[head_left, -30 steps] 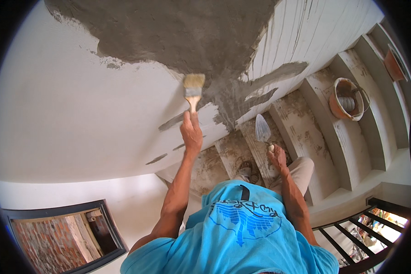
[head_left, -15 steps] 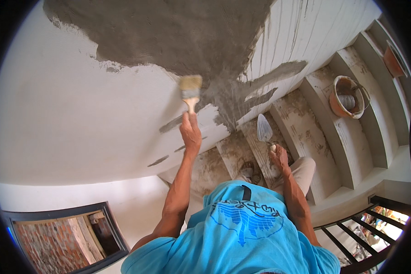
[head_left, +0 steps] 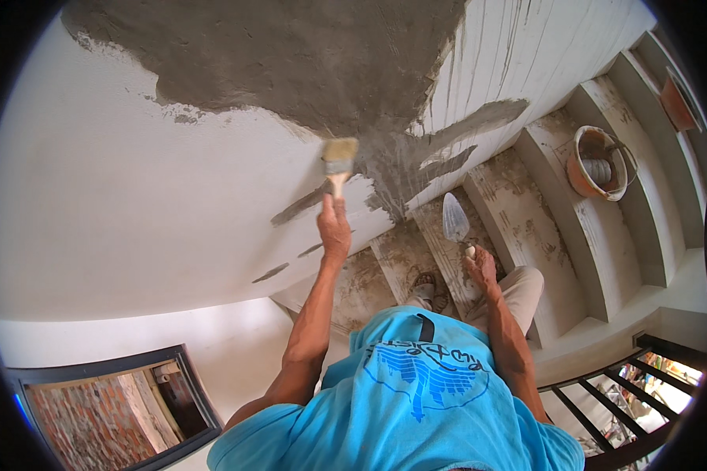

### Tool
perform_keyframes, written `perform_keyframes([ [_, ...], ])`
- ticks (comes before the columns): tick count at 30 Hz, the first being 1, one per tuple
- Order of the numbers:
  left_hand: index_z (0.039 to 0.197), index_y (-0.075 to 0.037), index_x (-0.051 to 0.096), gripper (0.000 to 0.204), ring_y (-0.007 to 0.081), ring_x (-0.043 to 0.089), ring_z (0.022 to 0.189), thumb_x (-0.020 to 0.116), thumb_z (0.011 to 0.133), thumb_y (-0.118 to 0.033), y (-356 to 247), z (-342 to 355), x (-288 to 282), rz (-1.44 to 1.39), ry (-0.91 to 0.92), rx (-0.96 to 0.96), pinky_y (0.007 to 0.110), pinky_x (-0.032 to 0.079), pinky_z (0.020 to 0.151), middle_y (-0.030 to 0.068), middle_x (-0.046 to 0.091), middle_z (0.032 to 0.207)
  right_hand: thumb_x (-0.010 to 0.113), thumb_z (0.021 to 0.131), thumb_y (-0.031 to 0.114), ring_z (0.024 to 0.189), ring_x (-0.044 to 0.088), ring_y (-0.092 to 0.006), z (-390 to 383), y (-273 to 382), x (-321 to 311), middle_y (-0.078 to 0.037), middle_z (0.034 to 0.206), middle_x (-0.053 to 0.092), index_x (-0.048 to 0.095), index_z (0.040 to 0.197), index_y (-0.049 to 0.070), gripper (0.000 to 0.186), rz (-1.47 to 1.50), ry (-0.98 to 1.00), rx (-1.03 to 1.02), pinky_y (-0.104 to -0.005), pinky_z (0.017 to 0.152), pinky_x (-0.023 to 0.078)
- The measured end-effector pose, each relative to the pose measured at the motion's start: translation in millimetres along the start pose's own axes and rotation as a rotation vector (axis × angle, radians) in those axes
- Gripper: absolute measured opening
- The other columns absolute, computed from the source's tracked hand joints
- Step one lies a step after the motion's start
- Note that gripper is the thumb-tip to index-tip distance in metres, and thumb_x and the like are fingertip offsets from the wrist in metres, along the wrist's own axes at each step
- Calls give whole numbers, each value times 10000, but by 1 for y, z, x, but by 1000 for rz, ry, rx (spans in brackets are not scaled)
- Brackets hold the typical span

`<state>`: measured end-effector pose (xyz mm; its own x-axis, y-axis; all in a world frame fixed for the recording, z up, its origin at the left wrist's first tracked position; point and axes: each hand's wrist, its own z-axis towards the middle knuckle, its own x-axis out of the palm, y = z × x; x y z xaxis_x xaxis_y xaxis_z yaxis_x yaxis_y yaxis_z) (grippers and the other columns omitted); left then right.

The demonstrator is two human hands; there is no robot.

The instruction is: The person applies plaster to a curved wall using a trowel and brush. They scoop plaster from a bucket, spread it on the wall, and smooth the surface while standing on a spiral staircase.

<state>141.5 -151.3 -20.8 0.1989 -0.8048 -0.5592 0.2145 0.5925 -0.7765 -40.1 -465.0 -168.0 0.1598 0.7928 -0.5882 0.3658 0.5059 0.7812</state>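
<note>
My left hand [head_left: 335, 228] is closed round the wooden handle of a wide paintbrush [head_left: 338, 165] with pale bristles. The bristles are at the lower edge of a large patch of grey cement plaster [head_left: 291, 63] on the white wall [head_left: 173, 196]; whether they touch it I cannot tell. Lower and to the right, my right hand [head_left: 481, 267] grips the light handle of a pointed trowel [head_left: 454, 218]. Its metal blade points up and away, held above the steps, with no plaster heap visible on it.
Mortar-stained stairs [head_left: 518, 212] rise along the wall to the right. An orange bucket [head_left: 585, 177] with a roundish grey thing inside stands on one step; another orange container [head_left: 675, 102] sits higher. Black railing [head_left: 605, 400] runs at lower right, and a dark-framed opening [head_left: 200, 392] is at lower left.
My left hand and the paintbrush have shifted slightly right and a little down along the wall. The right hand with the trowel stays almost still.
</note>
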Motion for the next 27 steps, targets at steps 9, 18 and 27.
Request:
perform_keyframes([
  [9,918,-7,485,373,244,429,549,424,1053,-349,-30,-26,8,-29,87,125,400,365,531,139,427,620,636,736,263,703,568,-391,-2,3,-8,-222,751,584,534,818,-6,300,62,-24,49,-461,655,438],
  [18,908,-4,468,248,430,493,585,473,1031,-219,7,-7,40,166,156,81,484,365,547,236,494,646,643,737,266,698,548,-348,-2,-12,2,-211,759,575,528,843,-19,325,23,-13,-2,-440,651,439],
  [27,910,-6,469,248,440,510,584,462,1035,-221,-74,10,33,104,171,200,483,365,530,240,490,632,648,736,236,678,537,-369,0,-7,-4,-219,739,561,519,810,-11,289,53,-55,65,-454,653,433],
])
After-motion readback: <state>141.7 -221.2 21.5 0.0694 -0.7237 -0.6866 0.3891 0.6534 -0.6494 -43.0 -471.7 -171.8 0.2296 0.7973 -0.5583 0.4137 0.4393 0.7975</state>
